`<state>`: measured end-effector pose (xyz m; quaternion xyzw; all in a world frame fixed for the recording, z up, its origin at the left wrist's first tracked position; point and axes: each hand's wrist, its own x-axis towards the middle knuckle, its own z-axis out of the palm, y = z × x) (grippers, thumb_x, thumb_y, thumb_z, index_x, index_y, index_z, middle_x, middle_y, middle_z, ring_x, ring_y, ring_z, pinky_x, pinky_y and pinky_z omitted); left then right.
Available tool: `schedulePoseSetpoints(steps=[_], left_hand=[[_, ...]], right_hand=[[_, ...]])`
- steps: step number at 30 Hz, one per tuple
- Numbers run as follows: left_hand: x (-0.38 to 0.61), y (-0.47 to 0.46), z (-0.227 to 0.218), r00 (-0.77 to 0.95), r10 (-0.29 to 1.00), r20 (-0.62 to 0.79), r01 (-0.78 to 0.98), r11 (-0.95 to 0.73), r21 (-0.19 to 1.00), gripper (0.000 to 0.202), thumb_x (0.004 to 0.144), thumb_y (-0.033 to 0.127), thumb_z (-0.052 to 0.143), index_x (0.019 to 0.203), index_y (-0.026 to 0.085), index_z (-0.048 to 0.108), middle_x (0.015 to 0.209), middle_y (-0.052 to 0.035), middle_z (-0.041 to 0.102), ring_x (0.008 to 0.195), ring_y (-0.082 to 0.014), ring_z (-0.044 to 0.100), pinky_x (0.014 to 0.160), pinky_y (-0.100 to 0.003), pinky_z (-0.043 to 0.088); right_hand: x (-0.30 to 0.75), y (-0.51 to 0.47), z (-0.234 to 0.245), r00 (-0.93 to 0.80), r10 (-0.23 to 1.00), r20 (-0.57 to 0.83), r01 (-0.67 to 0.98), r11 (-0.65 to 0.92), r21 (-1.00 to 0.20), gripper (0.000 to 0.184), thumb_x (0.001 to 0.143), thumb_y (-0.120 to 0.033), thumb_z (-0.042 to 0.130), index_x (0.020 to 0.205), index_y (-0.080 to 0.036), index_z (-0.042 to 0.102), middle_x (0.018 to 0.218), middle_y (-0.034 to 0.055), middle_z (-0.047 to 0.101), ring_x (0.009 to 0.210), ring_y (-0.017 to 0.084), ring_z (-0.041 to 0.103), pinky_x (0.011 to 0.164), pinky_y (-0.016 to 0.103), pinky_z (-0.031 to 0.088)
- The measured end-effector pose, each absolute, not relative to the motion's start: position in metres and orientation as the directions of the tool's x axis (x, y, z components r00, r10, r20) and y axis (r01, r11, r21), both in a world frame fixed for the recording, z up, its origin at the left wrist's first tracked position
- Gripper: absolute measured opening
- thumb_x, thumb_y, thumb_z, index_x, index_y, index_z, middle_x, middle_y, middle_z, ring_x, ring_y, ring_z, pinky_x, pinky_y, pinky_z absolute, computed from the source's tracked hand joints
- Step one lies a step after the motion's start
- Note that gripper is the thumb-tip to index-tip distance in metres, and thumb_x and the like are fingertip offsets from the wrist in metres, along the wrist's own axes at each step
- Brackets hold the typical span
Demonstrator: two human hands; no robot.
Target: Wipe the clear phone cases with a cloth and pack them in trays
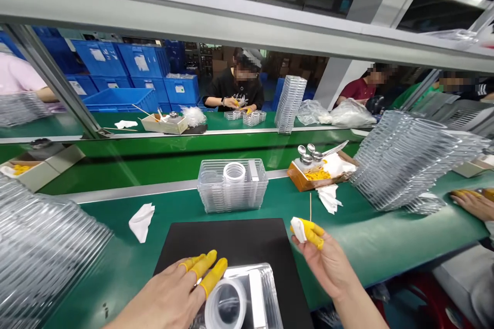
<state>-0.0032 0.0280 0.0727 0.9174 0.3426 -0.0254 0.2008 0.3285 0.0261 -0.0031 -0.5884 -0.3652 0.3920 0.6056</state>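
A clear plastic tray (273, 293) with a round white ring (242, 308) and a white rectangular strip (256, 298) lies on a black mat (231, 236) before me. My left hand (173, 288), wearing yellow finger cots, reaches over the tray's far left corner. Its fingers are stretched out and slightly apart; the thumb is hidden. To the right of the mat, my right hand (324, 257) is raised, its yellow-covered fingers pinching a folded white wipe (298, 230). Beyond the mat stands a stack of similar clear trays (231, 198).
Tall stacks of clear trays stand left (50, 257) and right (401, 159). An orange-brown box (301, 180) holds wipes, finger cots and metal-topped bottles. Loose wipes (142, 222) and a thin stick (310, 206) lie on the green bench. A co-worker (235, 87) sits opposite; another's hand (473, 200) is at right.
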Motion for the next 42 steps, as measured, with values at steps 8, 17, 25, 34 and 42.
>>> schedulePoseSetpoints(steps=[8, 17, 25, 34, 42], left_hand=[[0.037, 0.161, 0.134, 0.697, 0.717, 0.0, 0.712, -0.693, 0.116, 0.101, 0.075, 0.076, 0.057, 0.148, 0.011, 0.034, 0.154, -0.0184, 0.032, 0.145, -0.0362, 0.017, 0.116, -0.049, 0.019], [0.048, 0.199, 0.138, 0.657, 0.748, -0.097, 0.752, -0.642, 0.149, 0.108, 0.065, 0.075, 0.066, 0.146, 0.01, 0.035, 0.141, -0.0202, 0.05, 0.125, -0.0359, 0.051, 0.098, -0.038, 0.044], [0.015, 0.047, 0.131, 0.736, 0.672, -0.083, 0.669, -0.704, 0.238, 0.089, 0.068, 0.065, 0.072, 0.14, 0.022, 0.044, 0.129, -0.0121, 0.06, 0.115, -0.0329, 0.058, 0.097, -0.04, 0.046], [0.01, 0.018, 0.097, 0.678, 0.683, -0.271, 0.733, -0.6, 0.321, 0.079, 0.063, 0.061, 0.077, 0.13, 0.025, 0.055, 0.117, -0.0111, 0.066, 0.108, -0.0345, 0.062, 0.094, -0.045, 0.048], [0.013, 0.013, 0.095, 0.689, 0.685, -0.236, 0.721, -0.615, 0.32, 0.069, 0.068, 0.05, 0.076, 0.129, 0.024, 0.055, 0.119, -0.0122, 0.065, 0.107, -0.0345, 0.062, 0.093, -0.044, 0.048]], right_hand=[[0.432, 0.166, 0.052, 0.541, 0.74, 0.4, 0.681, -0.106, -0.724, 0.036, 0.081, -0.047, 0.067, 0.098, -0.015, 0.068, 0.105, 0.0128, 0.066, 0.107, 0.031, 0.057, 0.1, 0.052, 0.037], [0.432, 0.204, 0.057, 0.423, 0.807, 0.412, 0.846, -0.189, -0.498, 0.025, 0.092, -0.036, 0.062, 0.103, -0.014, 0.064, 0.105, 0.0071, 0.065, 0.094, 0.02, 0.063, 0.086, 0.041, 0.051], [0.383, 0.077, 0.043, 0.306, 0.868, 0.39, 0.736, 0.044, -0.676, 0.028, 0.081, -0.042, 0.062, 0.095, -0.021, 0.074, 0.092, 0.0042, 0.074, 0.086, 0.026, 0.068, 0.076, 0.034, 0.054], [0.249, -0.016, 0.055, -0.408, 0.762, 0.502, 0.629, 0.634, -0.451, 0.021, 0.093, -0.017, 0.05, 0.095, -0.023, 0.07, 0.084, 0.0078, 0.062, 0.086, 0.024, 0.058, 0.077, 0.041, 0.05], [0.268, -0.008, 0.062, -0.484, 0.699, 0.526, 0.669, 0.683, -0.292, 0.017, 0.09, -0.013, 0.051, 0.087, -0.021, 0.066, 0.082, 0.0066, 0.062, 0.089, 0.024, 0.055, 0.079, 0.041, 0.047]])
